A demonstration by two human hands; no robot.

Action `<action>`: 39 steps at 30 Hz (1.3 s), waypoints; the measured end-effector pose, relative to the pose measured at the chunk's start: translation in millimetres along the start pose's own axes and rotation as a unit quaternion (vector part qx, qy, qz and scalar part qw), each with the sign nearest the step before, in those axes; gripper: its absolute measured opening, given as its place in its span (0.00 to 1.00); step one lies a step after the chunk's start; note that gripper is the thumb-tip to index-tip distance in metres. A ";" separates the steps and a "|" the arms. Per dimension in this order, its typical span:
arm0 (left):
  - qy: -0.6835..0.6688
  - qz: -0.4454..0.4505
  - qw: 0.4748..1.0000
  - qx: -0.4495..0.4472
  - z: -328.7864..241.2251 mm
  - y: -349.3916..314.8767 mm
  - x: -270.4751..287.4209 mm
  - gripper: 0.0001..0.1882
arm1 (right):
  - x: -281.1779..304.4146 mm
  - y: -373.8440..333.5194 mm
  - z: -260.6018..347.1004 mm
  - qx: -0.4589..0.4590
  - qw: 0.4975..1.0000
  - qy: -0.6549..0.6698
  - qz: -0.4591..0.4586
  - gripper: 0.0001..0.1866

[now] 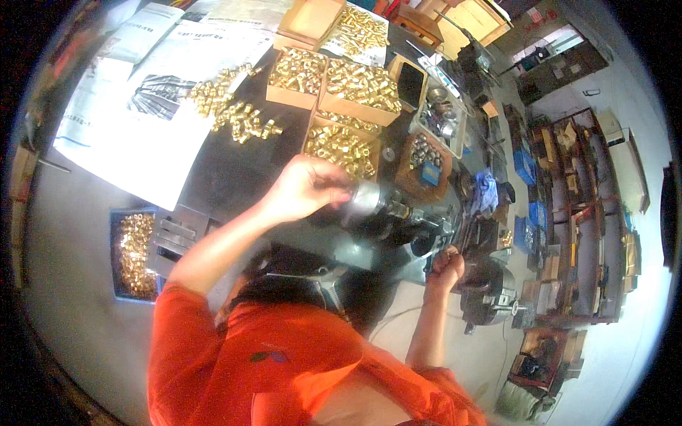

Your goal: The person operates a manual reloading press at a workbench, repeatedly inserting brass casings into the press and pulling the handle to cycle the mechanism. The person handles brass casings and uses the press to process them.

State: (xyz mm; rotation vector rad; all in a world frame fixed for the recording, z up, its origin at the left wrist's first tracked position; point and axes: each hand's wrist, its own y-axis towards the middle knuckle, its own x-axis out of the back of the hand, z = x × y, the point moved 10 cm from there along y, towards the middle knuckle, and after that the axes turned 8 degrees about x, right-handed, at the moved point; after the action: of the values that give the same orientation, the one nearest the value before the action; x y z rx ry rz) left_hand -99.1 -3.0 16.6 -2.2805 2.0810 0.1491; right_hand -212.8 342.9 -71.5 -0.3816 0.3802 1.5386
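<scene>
My left hand (310,190) reaches across to the grey metal chuck (364,199) of a small bench lathe. Its fingers are pinched together at the chuck's left face, and whatever sits between them is hidden. To the right, my right hand (446,265) is closed in a fist beside the lathe's dark carriage (424,238); what it grips does not show clearly. Just beyond my left hand stands a cardboard box of brass fittings (342,148). Two more boxes of brass fittings (361,86) (297,71) adjoin it behind.
Loose brass fittings (245,122) lie on the dark bench beside newspaper sheets (135,145). A blue bin of brass parts (136,252) is low at the left. A tray of steel parts (425,157) stands behind the lathe. Another machine (489,291) and shelving (574,213) are at the right.
</scene>
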 end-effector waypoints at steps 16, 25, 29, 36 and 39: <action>0.000 0.007 0.999 0.039 3.6 0.6 4.4 0.09 | -65.2 16.2 89.6 0.245 0.969 -0.034 -0.012 0.12; 0.049 -0.043 0.997 0.040 10.7 6.5 18.0 0.08 | 13.6 40.2 -36.5 0.067 0.992 -0.007 -0.109 0.08; 0.193 -0.148 0.970 -0.007 18.2 37.1 52.8 0.13 | -13.6 117.1 5.9 0.338 0.873 -0.343 0.076 0.08; 0.460 -0.366 0.808 0.043 15.5 -21.2 162.5 0.12 | -70.7 21.6 90.2 0.253 0.965 -0.039 0.059 0.10; 0.526 -0.358 0.768 0.072 36.1 -31.4 182.3 0.10 | -50.2 -8.3 80.4 0.214 0.974 -0.027 0.066 0.12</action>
State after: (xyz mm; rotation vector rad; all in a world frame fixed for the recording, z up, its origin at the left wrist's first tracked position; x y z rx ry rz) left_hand -52.8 -176.9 -39.3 -3.1673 1.0295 -1.5555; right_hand -204.5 336.0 23.1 0.0238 0.6880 1.5426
